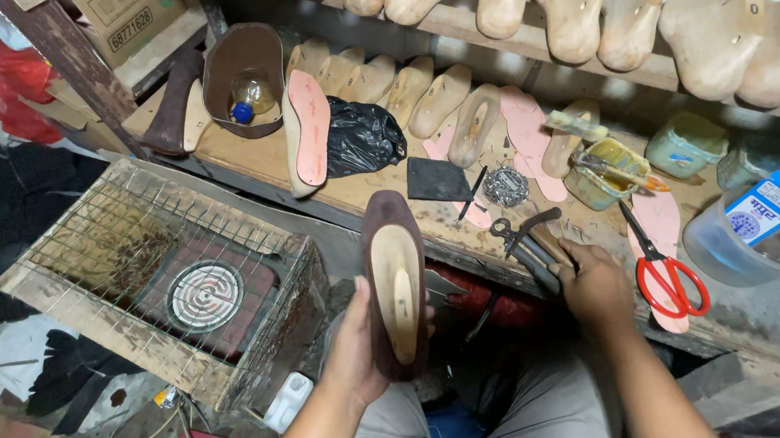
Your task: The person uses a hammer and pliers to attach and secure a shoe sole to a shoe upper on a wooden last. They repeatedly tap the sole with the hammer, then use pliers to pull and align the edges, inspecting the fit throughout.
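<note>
Cluttered workbench (379,192), left hand (355,349) gripping shoe (394,283), right hand (596,282) seemingly on pincers (528,237)

we see two bare forearms with no sleeves, watch or bracelet on them. the left hand (355,345) and right hand (596,285) are ungloved, with no rings that we can make out. below them, grey trousers (550,414) cover both thighs, the cloth plain and slightly creased.
</note>
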`<state>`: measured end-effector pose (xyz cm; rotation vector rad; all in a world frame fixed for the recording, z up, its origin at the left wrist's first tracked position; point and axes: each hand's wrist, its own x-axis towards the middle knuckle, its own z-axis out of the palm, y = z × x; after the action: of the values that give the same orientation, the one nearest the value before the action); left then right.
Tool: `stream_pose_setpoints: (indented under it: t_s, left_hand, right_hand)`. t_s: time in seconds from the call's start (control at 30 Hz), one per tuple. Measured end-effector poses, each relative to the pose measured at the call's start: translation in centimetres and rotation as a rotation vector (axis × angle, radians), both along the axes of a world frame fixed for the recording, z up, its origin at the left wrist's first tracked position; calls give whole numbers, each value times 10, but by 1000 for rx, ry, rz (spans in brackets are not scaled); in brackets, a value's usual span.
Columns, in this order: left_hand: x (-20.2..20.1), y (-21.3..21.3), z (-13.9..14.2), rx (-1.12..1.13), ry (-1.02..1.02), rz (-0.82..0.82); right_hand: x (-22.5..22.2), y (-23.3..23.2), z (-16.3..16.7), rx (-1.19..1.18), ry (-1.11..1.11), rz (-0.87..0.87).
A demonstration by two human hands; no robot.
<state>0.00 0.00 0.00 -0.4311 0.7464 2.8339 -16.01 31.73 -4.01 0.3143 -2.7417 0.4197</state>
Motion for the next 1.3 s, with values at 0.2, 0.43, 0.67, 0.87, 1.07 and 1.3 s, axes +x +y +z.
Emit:
stream_pose_setpoints:
  t_s: [0.2, 0.43, 0.67, 0.87, 1.07, 1.3]
  left_hand:
    - [83, 75, 40, 41, 41, 137]
    - [78, 44, -256, 165, 9, 251]
    - [107, 85, -97, 201, -55, 280]
    - [71, 142, 71, 177, -22, 200]
    - [76, 180, 159, 113, 78, 133]
    - [61, 173, 88, 160, 141, 51]
  right_hand:
    - [169, 16, 62, -512, 12, 201]
    - [259, -75, -236, -729, -579, 543]
    - [301, -38, -91, -717, -736, 504]
    - [258, 22, 66, -839, -736, 433]
    - [252, 57, 143, -918, -869, 367]
    - [230, 54, 67, -951, -882, 275]
